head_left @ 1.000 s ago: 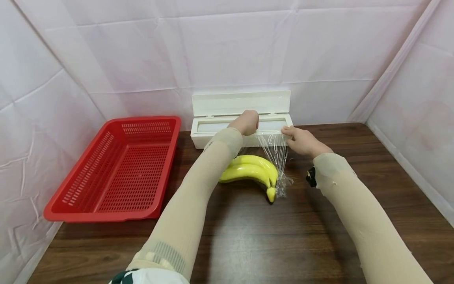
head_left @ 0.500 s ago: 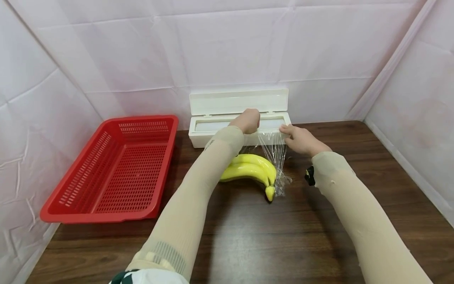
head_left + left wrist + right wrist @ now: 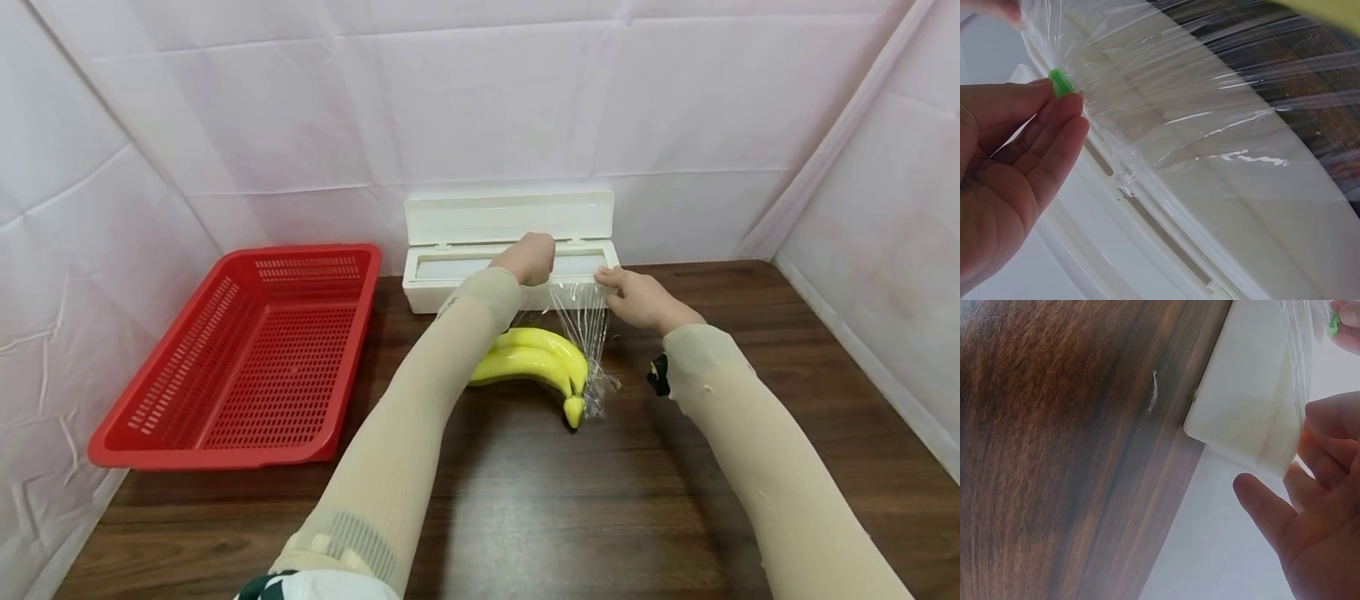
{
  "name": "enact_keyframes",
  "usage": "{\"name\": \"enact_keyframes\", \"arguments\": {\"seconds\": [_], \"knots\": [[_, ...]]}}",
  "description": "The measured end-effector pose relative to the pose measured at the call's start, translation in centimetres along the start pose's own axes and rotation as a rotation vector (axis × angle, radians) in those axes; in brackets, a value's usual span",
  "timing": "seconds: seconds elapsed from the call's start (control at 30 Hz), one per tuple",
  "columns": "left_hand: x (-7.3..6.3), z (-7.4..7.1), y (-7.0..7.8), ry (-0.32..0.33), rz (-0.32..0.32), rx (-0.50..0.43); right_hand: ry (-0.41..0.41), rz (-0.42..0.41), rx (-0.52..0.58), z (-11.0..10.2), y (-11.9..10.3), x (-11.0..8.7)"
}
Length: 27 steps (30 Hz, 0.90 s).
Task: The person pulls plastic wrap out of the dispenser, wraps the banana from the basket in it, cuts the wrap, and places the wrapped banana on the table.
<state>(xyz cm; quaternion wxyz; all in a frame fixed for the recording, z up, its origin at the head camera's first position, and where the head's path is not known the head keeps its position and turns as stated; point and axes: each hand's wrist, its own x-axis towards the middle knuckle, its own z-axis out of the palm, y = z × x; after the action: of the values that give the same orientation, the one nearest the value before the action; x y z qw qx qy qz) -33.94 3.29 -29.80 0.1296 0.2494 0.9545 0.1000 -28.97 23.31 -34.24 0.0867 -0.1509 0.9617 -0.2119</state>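
A white plastic-wrap dispenser box stands at the back of the table, its lid raised. My left hand is at its front rim; in the left wrist view thumb and fingers pinch a small green slide cutter on the rim, at the edge of the clear wrap. My right hand holds the box's right front corner; in the right wrist view its fingers bend round the box end. Clear plastic wrap runs gathered from the box to yellow bananas lying in front, partly behind my left forearm.
A red slotted basket stands on the left of the brown wooden table. A white cloth wall rises close behind the box. A shred of clear film lies on the table by the box's right end.
My left hand has slid a little to the right along the box's front rim. My right hand, the box and the bananas keep their places; the head view shifted slightly.
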Motion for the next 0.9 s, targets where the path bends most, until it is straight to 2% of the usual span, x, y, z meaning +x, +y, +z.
{"name": "enact_keyframes", "arguments": {"seconds": [0.4, 0.67, 0.9], "knots": [[-0.3, -0.2, 0.6, -0.018, -0.001, 0.014, 0.006, -0.022, -0.007, -0.1, 0.5, -0.2], [0.0, -0.2, 1.0, -0.027, -0.015, 0.014, -0.01, -0.016, 0.008, -0.3, 0.5, -0.2], [0.2, 0.5, 1.3, -0.037, -0.024, 0.001, -0.011, -0.008, 0.016, 0.3, 0.9, -0.3]]}}
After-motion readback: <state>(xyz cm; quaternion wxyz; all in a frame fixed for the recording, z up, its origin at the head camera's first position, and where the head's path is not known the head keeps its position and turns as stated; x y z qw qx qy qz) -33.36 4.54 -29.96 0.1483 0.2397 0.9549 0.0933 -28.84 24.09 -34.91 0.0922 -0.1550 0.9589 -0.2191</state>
